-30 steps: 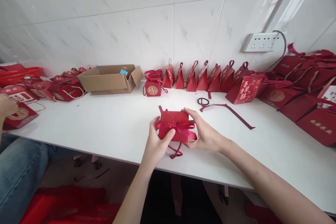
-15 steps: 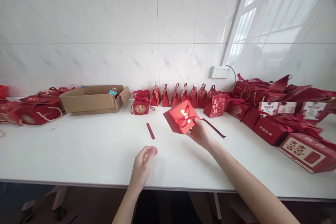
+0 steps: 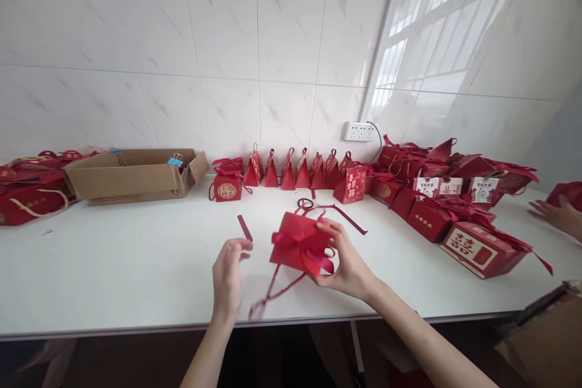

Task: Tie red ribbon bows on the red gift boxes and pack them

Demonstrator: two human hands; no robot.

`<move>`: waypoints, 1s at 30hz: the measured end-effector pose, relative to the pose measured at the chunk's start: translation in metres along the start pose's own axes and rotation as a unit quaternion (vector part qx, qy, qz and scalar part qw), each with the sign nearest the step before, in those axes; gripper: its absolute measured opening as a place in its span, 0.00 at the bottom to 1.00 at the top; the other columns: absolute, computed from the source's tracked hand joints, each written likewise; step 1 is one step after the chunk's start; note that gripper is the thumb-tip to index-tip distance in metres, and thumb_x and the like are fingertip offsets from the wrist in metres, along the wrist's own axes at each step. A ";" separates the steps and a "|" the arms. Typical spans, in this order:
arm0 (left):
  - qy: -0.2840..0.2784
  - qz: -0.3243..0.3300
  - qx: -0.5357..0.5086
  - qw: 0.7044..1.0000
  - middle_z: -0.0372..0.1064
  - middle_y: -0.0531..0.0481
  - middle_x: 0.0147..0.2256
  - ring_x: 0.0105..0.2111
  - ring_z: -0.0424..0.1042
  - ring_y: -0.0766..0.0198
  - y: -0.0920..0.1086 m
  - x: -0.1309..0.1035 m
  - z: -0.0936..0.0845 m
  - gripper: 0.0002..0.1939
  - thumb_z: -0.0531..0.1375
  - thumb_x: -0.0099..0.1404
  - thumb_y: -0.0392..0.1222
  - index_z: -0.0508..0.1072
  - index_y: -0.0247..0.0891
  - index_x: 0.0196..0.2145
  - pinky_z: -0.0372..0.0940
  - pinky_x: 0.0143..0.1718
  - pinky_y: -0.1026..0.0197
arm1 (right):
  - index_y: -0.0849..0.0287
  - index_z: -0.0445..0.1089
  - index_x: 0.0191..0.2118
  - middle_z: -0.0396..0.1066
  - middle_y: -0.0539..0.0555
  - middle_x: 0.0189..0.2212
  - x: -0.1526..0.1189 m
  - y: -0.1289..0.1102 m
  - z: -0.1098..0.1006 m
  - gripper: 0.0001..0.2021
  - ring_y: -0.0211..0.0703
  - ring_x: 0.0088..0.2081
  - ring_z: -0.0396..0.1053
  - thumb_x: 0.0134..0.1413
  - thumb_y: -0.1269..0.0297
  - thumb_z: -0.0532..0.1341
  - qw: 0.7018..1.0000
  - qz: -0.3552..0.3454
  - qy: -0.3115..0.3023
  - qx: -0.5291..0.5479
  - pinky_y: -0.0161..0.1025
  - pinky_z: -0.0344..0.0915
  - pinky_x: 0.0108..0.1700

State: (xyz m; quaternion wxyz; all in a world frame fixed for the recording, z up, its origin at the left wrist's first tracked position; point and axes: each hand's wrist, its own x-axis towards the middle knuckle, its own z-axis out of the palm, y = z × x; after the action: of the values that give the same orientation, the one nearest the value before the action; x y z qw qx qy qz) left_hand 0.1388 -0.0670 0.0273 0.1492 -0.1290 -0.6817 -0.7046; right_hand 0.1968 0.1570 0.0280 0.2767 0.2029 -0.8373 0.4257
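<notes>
My right hand (image 3: 343, 260) grips the right side of a red gift box (image 3: 295, 242), tilted above the white table. A pink-red ribbon bow crosses the box's face, and a twisted red cord (image 3: 273, 296) hangs below it, its end blurred. To the left, my left hand (image 3: 230, 273) is raised with its fingers curled and touches neither box nor cord; nothing shows in it. A flat dark red strip (image 3: 244, 227) lies just beyond its fingertips. Behind the held box are a black ring (image 3: 305, 203) and a dark red ribbon (image 3: 350, 219).
Small red boxes (image 3: 287, 174) line the wall, with a red box (image 3: 228, 187) beside them. An open cardboard box (image 3: 130, 185) stands left, near red boxes (image 3: 34, 194). More boxes (image 3: 430, 218) crowd the right. Another person's hand (image 3: 557, 213) touches a red box at the far right.
The held box has turned, showing its bow and dangling cord, and moved lower. The view has shifted right; another person's hand and the black ring now show.
</notes>
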 end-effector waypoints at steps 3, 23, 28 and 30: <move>-0.069 0.070 0.046 0.994 0.69 0.46 0.34 0.38 0.69 0.58 0.027 0.002 0.015 0.18 0.49 0.63 0.55 0.70 0.38 0.34 0.65 0.40 0.56 | 0.51 0.46 0.60 0.48 0.64 0.56 -0.004 -0.004 -0.004 0.39 0.61 0.59 0.53 0.43 0.70 0.63 0.980 -0.094 -0.019 -0.172 0.58 0.64 0.51; -0.123 0.516 0.246 0.812 0.67 0.51 0.25 0.28 0.64 0.66 0.045 -0.032 0.038 0.09 0.60 0.56 0.24 0.70 0.35 0.32 0.61 0.30 0.62 | 0.48 0.43 0.62 0.46 0.63 0.57 -0.015 -0.002 -0.002 0.40 0.61 0.61 0.49 0.46 0.62 0.66 0.993 -0.042 0.023 -0.107 0.58 0.65 0.51; -0.118 0.504 0.224 0.826 0.67 0.52 0.25 0.28 0.65 0.66 0.041 -0.030 0.038 0.10 0.61 0.55 0.26 0.70 0.36 0.33 0.62 0.31 0.61 | 0.47 0.43 0.62 0.46 0.62 0.58 -0.015 0.000 -0.001 0.41 0.60 0.61 0.48 0.45 0.64 0.66 0.993 -0.037 0.021 -0.107 0.58 0.65 0.51; -0.078 0.461 0.207 0.859 0.67 0.52 0.26 0.28 0.66 0.66 0.037 -0.025 0.036 0.09 0.61 0.56 0.27 0.69 0.37 0.34 0.63 0.32 0.62 | 0.48 0.43 0.62 0.46 0.63 0.57 -0.014 -0.002 -0.002 0.41 0.60 0.61 0.48 0.44 0.66 0.66 0.992 -0.040 0.019 -0.120 0.58 0.64 0.52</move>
State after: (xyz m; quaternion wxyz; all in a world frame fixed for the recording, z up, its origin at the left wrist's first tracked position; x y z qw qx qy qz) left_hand 0.1757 -0.0316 0.0529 0.4262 -0.4495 -0.6839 -0.3855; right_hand 0.2097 0.1590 0.0214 0.3319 0.1929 -0.8680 0.3151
